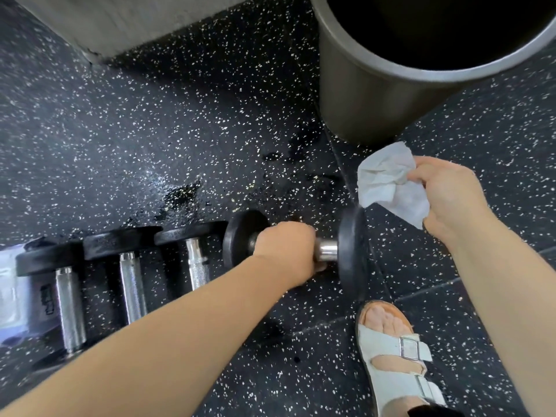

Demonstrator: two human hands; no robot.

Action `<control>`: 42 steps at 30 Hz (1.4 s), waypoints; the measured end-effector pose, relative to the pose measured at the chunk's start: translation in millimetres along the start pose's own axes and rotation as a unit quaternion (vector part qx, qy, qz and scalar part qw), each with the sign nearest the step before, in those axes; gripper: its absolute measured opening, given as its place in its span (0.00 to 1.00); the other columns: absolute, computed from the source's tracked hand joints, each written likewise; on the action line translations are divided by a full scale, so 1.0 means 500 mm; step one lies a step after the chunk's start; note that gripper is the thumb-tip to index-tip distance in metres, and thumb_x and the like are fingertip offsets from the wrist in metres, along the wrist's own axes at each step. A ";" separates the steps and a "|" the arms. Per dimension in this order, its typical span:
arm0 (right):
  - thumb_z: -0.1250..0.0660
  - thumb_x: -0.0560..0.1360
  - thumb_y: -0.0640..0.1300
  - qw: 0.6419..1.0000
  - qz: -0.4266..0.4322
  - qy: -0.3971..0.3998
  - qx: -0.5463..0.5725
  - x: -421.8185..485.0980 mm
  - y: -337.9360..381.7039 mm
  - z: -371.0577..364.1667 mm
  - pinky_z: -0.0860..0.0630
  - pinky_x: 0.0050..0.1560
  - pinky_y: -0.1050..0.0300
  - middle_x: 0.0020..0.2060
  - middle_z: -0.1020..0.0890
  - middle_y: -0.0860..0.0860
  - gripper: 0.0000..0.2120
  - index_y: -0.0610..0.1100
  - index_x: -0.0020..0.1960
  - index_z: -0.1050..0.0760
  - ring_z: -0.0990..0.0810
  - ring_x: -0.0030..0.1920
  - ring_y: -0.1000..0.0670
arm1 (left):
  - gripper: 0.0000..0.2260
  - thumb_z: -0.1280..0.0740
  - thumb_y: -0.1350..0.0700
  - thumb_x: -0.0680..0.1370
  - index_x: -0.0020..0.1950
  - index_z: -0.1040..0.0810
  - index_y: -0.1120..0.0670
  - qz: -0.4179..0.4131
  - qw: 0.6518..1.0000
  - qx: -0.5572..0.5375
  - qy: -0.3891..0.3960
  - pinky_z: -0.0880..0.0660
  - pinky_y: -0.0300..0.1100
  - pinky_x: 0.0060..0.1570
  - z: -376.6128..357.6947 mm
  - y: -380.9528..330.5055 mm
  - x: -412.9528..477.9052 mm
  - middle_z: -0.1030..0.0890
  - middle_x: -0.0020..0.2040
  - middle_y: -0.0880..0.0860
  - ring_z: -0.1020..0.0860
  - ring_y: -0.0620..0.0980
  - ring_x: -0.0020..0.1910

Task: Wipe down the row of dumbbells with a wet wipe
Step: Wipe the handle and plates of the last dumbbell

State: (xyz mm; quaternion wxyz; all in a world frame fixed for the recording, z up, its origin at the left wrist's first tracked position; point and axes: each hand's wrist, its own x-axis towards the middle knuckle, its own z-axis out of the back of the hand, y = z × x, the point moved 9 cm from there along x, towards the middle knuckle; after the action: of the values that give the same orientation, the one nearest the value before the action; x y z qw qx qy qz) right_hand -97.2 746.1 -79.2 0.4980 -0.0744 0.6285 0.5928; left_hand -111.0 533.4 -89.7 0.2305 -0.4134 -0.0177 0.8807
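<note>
A row of black dumbbells with chrome handles (131,284) lies on the speckled rubber floor at the lower left. One more dumbbell (352,251) is turned sideways at the row's right end, and my left hand (285,251) is closed around its chrome handle. My right hand (445,197) holds a crumpled white wet wipe (388,182) just above and to the right of that dumbbell's right plate. The wipe's lower corner is close to the plate's rim; I cannot tell if they touch.
A large grey bin (376,94) stands open just beyond my right hand. A foot in a white sandal (394,353) is planted at the lower right. A pale packet (15,296) lies at the left edge beside the row. Wet patches (180,197) darken the floor behind the dumbbells.
</note>
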 end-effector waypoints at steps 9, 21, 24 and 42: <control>0.34 0.57 0.37 0.999 -0.047 -0.009 -0.019 -0.005 -0.049 -0.012 0.25 0.59 0.42 0.50 0.16 0.47 0.20 0.48 0.47 0.17 0.20 0.54 0.41 | 0.15 0.29 0.45 0.74 0.42 0.27 0.56 0.204 0.875 -0.439 -0.001 0.28 0.39 0.32 -0.086 0.072 -0.038 0.27 0.34 0.50 0.28 0.47 0.30; 0.31 0.61 0.34 0.984 -0.155 0.079 -0.045 -0.059 -0.149 -0.117 0.26 0.61 0.40 0.57 0.19 0.42 0.11 0.41 0.42 0.16 0.22 0.56 0.42 | 0.15 0.29 0.50 0.76 0.58 0.25 0.55 0.237 0.757 -0.609 -0.023 0.23 0.48 0.56 -0.184 0.139 -0.044 0.20 0.51 0.54 0.20 0.52 0.49; 0.39 0.70 0.30 0.960 -0.225 0.158 0.058 -0.100 -0.165 -0.183 0.20 0.49 0.49 0.56 0.19 0.38 0.16 0.31 0.57 0.23 0.19 0.49 0.43 | 0.12 0.31 0.55 0.77 0.59 0.28 0.53 0.206 0.748 -0.630 -0.024 0.19 0.45 0.49 -0.183 0.134 -0.045 0.19 0.48 0.53 0.19 0.48 0.41; 0.44 0.76 0.47 0.853 -0.273 0.173 0.409 -0.134 -0.107 -0.317 0.30 0.65 0.49 0.53 0.21 0.39 0.19 0.33 0.58 0.29 0.22 0.55 0.42 | 0.07 0.35 0.63 0.74 0.47 0.28 0.51 0.165 0.702 -0.691 -0.061 0.26 0.42 0.34 -0.132 0.087 -0.053 0.25 0.32 0.54 0.25 0.50 0.32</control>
State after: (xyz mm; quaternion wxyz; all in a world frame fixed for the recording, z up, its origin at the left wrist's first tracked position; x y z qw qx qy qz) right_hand -112.7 567.5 -98.8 0.5085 -0.1333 0.8448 0.1002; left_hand -64.8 472.9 -123.5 -0.2701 -0.3987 -0.5664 0.6688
